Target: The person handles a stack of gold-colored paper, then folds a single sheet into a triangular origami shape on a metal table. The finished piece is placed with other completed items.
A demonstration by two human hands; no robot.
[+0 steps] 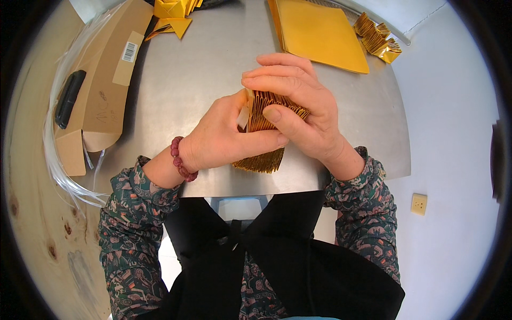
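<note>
A thick bundle of folded gold paper is held between my two hands above the near edge of the metal table. My left hand, with a dark red bead bracelet at the wrist, grips the bundle from the left, its thumb across the near side. Around the far and right sides curves my right hand, its thumb pressing on the folded edges. A small white piece shows beside the left fingers; its kind I cannot make out. The left fingertips are mostly hidden behind the bundle.
A stack of flat gold paper sheets lies at the far right, beside more folded gold paper. Folded gold pieces sit at the far left. A cardboard box bears a black object, with clear plastic strips alongside.
</note>
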